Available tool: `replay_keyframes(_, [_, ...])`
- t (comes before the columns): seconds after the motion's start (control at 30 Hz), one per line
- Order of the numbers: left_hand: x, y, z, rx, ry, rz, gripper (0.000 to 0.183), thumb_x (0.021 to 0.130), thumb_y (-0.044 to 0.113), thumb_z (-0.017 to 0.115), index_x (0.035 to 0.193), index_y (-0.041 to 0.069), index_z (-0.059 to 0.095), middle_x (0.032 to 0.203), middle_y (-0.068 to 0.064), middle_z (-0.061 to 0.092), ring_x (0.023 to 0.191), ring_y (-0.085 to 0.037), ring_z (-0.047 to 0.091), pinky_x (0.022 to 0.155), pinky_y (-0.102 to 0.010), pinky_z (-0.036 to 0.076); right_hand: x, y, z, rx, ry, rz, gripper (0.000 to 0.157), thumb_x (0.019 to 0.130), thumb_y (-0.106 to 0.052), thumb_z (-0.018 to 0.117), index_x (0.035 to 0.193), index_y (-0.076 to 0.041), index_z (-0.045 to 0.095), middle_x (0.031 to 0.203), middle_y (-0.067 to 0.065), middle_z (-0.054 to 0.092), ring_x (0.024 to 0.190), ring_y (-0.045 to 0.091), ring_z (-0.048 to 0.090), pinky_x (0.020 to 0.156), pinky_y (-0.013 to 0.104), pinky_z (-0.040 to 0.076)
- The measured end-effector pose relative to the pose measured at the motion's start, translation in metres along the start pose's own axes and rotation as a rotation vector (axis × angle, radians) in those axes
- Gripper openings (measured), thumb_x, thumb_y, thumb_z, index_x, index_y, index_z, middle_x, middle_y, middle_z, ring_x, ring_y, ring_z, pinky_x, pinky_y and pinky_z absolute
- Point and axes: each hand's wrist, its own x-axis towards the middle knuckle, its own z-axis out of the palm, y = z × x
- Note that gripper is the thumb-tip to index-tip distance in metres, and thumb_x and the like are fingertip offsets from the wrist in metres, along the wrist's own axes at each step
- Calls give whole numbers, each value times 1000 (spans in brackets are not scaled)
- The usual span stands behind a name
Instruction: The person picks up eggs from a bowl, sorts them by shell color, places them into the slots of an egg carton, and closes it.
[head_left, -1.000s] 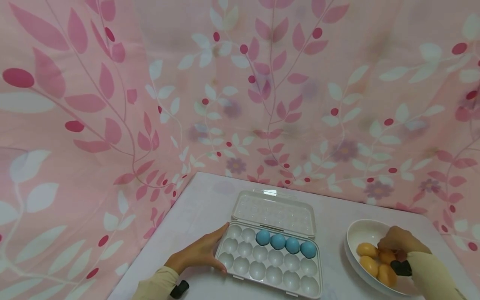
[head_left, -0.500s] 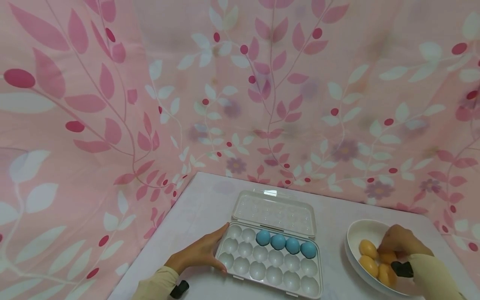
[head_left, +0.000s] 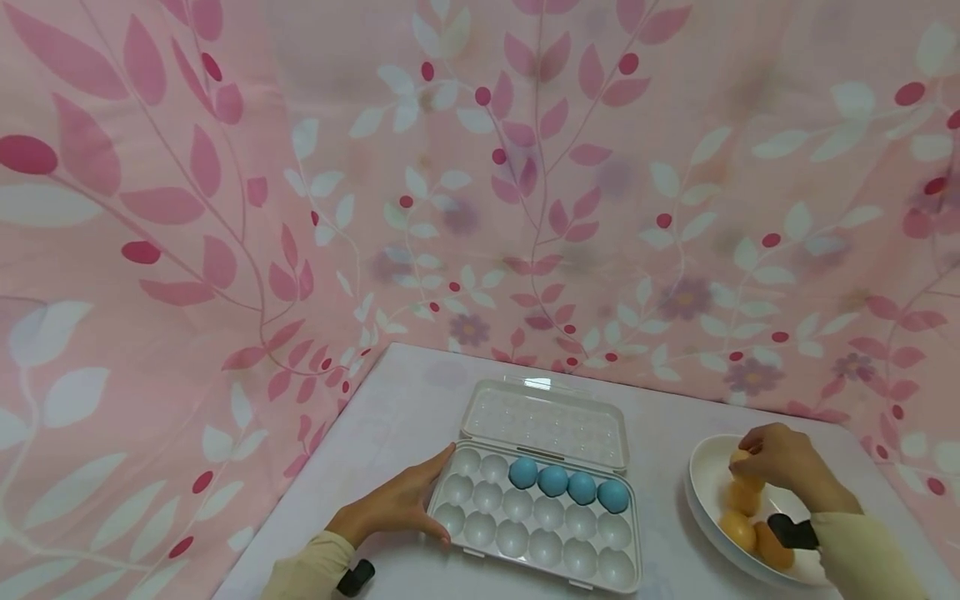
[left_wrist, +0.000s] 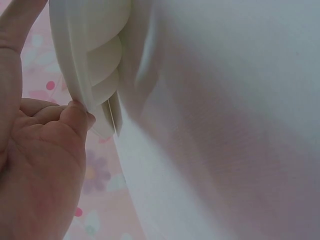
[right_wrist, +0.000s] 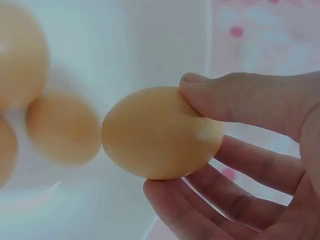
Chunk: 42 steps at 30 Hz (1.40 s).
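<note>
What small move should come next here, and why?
Probably raise the right hand clear of the round white bowl: it pinches an oval tan egg, and the left hand grips the open white plastic egg tray, which has empty cups.

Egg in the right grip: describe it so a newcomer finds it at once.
On the white table, look right of the open egg tray to the white bowl. Over it, a person's right grip pinches one smooth, orange-tan egg. Its neighbours, the similar eggs, lie in the bowl; this is the only one held.
</note>
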Motion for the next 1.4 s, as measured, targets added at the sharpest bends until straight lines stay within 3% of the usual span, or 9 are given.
replay_keyframes(0.13, [0,0,0,6,-3,0,137,56,56,86,157,7,6,160,-15,20,144,-23,25,113,-43,29,-9,-19,1,-13,80,-77,38,77,-28,78,99,2,71,88,8,69,79,25,61,71,49,52])
replay_keyframes(0.3, [0,0,0,-3,-1,-3,137,57,54,87,156,5,7,160,-14,20,144,-24,26,113,-43,29,-21,-42,12,23,227,-170,27,79,-24,76,97,-4,74,86,5,71,78,24,64,68,41,52])
replay_keyframes(0.53, [-2,2,-1,-27,4,-5,136,57,53,88,157,7,8,160,-13,20,144,-23,25,114,-44,28,-32,-68,48,134,359,-262,32,79,-18,81,103,0,72,97,12,67,82,27,67,66,39,58])
replay_keyframes(0.77, [-1,2,-1,-13,6,-3,136,57,53,88,156,3,9,159,-15,21,143,-26,26,113,-45,28,-42,-87,81,184,496,-311,37,71,-10,87,102,-1,69,95,7,64,85,23,65,69,35,59])
replay_keyframes(1.1, [0,0,-1,-10,13,19,135,57,51,89,156,4,9,158,-19,22,143,-28,27,113,-44,28,-58,-108,118,294,458,-354,39,65,1,88,98,-7,68,94,0,63,87,19,66,71,25,58])
replay_keyframes(1.3, [1,0,0,-9,14,20,135,57,52,88,155,1,11,158,-19,22,143,-29,27,113,-45,28,-62,-113,135,359,322,-225,35,69,-3,86,99,-8,69,96,-1,63,91,16,63,76,26,58])
replay_keyframes(1.4, [0,-1,0,-10,8,8,135,57,53,88,154,-2,12,158,-18,22,143,-29,27,113,-46,28,-63,-115,143,389,290,-200,34,70,-3,86,99,-7,70,96,-1,64,91,15,63,76,26,57])
